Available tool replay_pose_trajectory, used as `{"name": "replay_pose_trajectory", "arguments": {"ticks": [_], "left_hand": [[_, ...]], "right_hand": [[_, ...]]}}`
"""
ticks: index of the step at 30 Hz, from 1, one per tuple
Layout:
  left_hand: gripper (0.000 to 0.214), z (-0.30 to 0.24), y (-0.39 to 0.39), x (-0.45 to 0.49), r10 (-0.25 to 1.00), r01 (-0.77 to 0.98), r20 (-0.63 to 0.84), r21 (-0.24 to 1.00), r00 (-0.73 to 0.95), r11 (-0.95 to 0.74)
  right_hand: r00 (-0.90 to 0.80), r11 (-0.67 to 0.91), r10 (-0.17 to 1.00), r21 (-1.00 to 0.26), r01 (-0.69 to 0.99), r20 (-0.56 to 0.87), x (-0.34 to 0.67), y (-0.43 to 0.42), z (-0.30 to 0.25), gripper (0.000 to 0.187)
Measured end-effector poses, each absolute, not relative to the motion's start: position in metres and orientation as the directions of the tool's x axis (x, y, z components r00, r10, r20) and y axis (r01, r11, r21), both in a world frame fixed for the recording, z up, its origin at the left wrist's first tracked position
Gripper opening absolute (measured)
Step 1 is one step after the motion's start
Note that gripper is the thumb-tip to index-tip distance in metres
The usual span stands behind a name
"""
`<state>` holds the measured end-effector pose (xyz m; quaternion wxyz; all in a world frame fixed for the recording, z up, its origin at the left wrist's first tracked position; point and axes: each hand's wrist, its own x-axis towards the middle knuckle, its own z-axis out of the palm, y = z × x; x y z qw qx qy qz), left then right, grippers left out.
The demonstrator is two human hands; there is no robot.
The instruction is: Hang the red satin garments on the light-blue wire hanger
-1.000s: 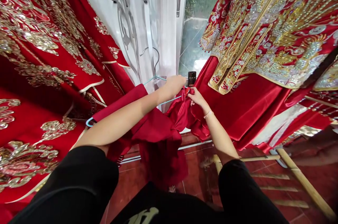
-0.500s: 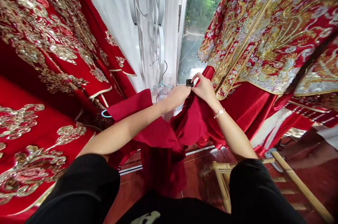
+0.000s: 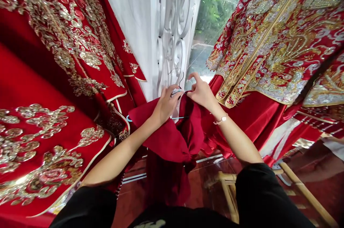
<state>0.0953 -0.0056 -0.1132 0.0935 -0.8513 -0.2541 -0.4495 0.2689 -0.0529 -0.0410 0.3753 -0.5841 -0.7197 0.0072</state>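
A dark red satin garment (image 3: 172, 138) hangs in folds below my hands, and its upper part is drawn over a light blue hanger (image 3: 128, 118). The hanger's wire hook (image 3: 175, 71) rises just above my fingers. My left hand (image 3: 166, 105) grips the cloth at the hanger's neck. My right hand (image 3: 200, 93) pinches the garment's top edge next to it, with its index finger raised. A thin bracelet (image 3: 220, 120) circles my right wrist. Most of the hanger is hidden by the cloth.
Gold-embroidered red garments (image 3: 53, 77) (image 3: 271, 42) hang close on both sides. Ahead are a white curtain (image 3: 129, 24), white metal scrollwork (image 3: 174, 17) and a glass door (image 3: 212, 9) showing greenery. Below lie a red tiled floor (image 3: 134, 199) and a bamboo stool (image 3: 303, 188).
My left hand has moved onto the hanger's neck, and the red cloth now covers more of the hanger's left arm. The small black object between my hands no longer shows.
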Motion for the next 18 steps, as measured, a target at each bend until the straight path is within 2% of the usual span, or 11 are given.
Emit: {"name": "replay_pose_trajectory", "arguments": {"ticks": [2, 4, 5, 7, 9, 11, 13, 15, 18], "left_hand": [[0.040, -0.124, -0.011, 0.085, 0.332, 0.526, 0.840, 0.067, 0.429, -0.848], [0.039, -0.140, -0.022, 0.061, 0.344, 0.580, 0.866, 0.080, 0.362, -0.811], [0.038, -0.148, -0.027, 0.046, 0.364, 0.616, 0.881, 0.110, 0.303, -0.780], [0.036, -0.166, -0.032, 0.013, 0.412, 0.657, 0.901, 0.228, 0.138, -0.719], [0.037, -0.181, -0.028, -0.015, 0.466, 0.651, 0.884, 0.361, -0.012, -0.667], [0.037, -0.191, -0.018, -0.036, 0.540, 0.616, 0.839, 0.464, -0.074, -0.637], [0.028, -0.198, -0.005, -0.048, 0.620, 0.576, 0.779, 0.550, -0.093, -0.604], [0.018, -0.200, 0.007, -0.056, 0.680, 0.553, 0.725, 0.614, -0.113, -0.563], [0.021, -0.196, 0.014, -0.062, 0.730, 0.550, 0.675, 0.651, -0.105, -0.523]], "right_hand": [[-0.164, 0.407, 0.863, -0.466, 0.786, 0.478, 0.273, -0.064, -0.044, 0.055], [-0.186, 0.477, 0.847, -0.559, 0.678, 0.497, 0.289, -0.078, -0.060, 0.051], [-0.132, 0.499, 0.829, -0.610, 0.616, 0.544, 0.300, -0.085, -0.072, 0.046], [0.133, 0.504, 0.734, -0.666, 0.550, 0.666, 0.322, -0.094, -0.102, 0.034], [0.292, 0.446, 0.678, -0.694, 0.565, 0.674, 0.338, -0.095, -0.131, 0.034], [0.268, 0.382, 0.739, -0.712, 0.590, 0.619, 0.345, -0.090, -0.154, 0.039], [0.204, 0.350, 0.792, -0.702, 0.620, 0.575, 0.346, -0.084, -0.169, 0.037], [0.207, 0.351, 0.781, -0.688, 0.635, 0.589, 0.346, -0.081, -0.178, 0.031], [0.286, 0.371, 0.721, -0.700, 0.610, 0.631, 0.348, -0.086, -0.187, 0.027]]}}
